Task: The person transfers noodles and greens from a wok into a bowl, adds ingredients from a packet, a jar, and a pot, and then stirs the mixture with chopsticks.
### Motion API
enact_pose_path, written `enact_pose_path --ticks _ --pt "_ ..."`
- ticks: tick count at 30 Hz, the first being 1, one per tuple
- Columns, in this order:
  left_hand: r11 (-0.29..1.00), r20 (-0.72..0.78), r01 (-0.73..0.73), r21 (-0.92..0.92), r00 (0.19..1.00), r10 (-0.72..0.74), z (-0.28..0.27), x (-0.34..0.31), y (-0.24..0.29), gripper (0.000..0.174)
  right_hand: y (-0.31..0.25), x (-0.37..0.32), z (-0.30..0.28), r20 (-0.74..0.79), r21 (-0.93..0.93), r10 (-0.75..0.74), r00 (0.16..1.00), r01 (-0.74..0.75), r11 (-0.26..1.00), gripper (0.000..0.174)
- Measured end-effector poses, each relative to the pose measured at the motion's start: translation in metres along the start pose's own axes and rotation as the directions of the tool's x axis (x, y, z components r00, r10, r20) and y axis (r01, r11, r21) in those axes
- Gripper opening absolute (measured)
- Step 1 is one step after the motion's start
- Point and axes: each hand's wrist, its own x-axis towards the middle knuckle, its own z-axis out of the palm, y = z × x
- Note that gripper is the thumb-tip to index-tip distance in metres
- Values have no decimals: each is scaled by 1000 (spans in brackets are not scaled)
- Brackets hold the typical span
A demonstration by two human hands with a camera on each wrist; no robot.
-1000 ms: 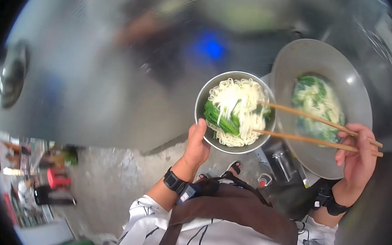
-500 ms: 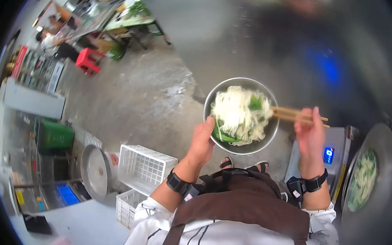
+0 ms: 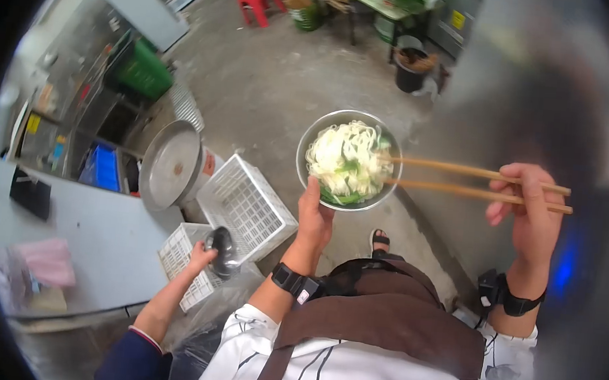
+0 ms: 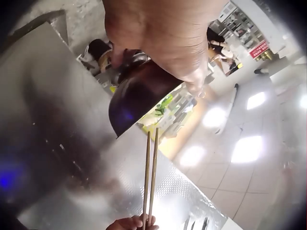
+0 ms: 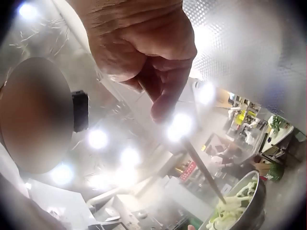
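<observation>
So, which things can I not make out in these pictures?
Bowl: head view, noodles cover its bottom.
Left hand: head view, most fingers hidden beneath the bowl.
Other person's arm: head view, bottom edge cuts off the rest.
Blue glow: head view, too blurred to identify.

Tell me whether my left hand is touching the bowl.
Touching. In the head view, your left hand grips the bowl, thumb over its rim.

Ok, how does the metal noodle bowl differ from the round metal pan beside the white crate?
The noodle bowl holds noodles and greens; the round pan shows bare gray inside, with a brownish spot. The noodle bowl is held by the left hand; no hand touches the round pan. Both are round and metallic.
</observation>
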Motion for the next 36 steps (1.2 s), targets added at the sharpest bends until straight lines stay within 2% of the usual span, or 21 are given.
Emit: enact_pose_path --ticks 3,5,8,10,11,14,16,17,19,20,21,24,27,29,31,32,34,36 --pt "995 -128 -103 2 987 103 15 -5 -6 64 35 18 -1 58 102 204 977 -209 973 32" --pt "985 -124 -174 22 977 175 14 11 6 62 69 39 27 85 282 235 968 -250 926 33" --pt "971 -170 -223 80 957 234 6 11 -4 60 130 61 47 105 489 347 932 -352 798 36" --pt "970 -216 -222 100 947 239 -5 16 -3 60 153 74 61 136 529 362 922 -377 760 36" --pt "972 -230 -209 111 946 230 -37 42 3 60 180 96 90 140 561 358 923 -372 740 36" --pt "981 -271 -180 67 944 191 -52 62 13 63 195 123 109 166 600 305 938 -341 724 37" --pt "984 -279 -179 -2 945 172 -44 85 56 64 166 166 135 194 564 181 964 -261 783 37" --pt "990 -267 -133 -45 957 116 -42 98 74 65 157 185 145 198 554 118 973 -211 806 37" --pt "985 -271 -150 -82 955 123 -53 132 89 65 138 211 166 212 450 -6 977 -92 888 36" --pt "981 -251 -167 -96 958 139 -62 151 96 65 129 225 181 212 399 -88 973 -4 917 35" --pt "979 -274 -178 -95 950 146 -72 172 105 65 121 243 197 293 324 -158 943 58 944 31" --pt "979 -321 -150 -137 942 100 -92 224 135 63 78 295 231 457 142 -182 871 130 981 27" --pt "981 -308 -148 -124 946 104 -116 276 158 62 41 347 237 346 90 -8 938 -25 996 27" --pt "985 -270 -121 -126 959 83 -122 336 183 62 46 414 247 244 86 74 967 -97 992 27" --pt "991 -251 -83 -105 967 54 -123 390 195 62 73 470 255 152 88 134 979 -149 985 27" --pt "992 -212 -83 -92 975 62 -139 381 200 63 89 451 276 153 130 154 976 -174 976 28" --pt "998 -201 -57 -39 978 48 -119 461 208 64 144 536 278 192 233 254 948 -295 927 30" --pt "995 -162 -11 -99 987 -5 -119 525 211 65 184 605 284 225 301 356 907 -412 860 32"
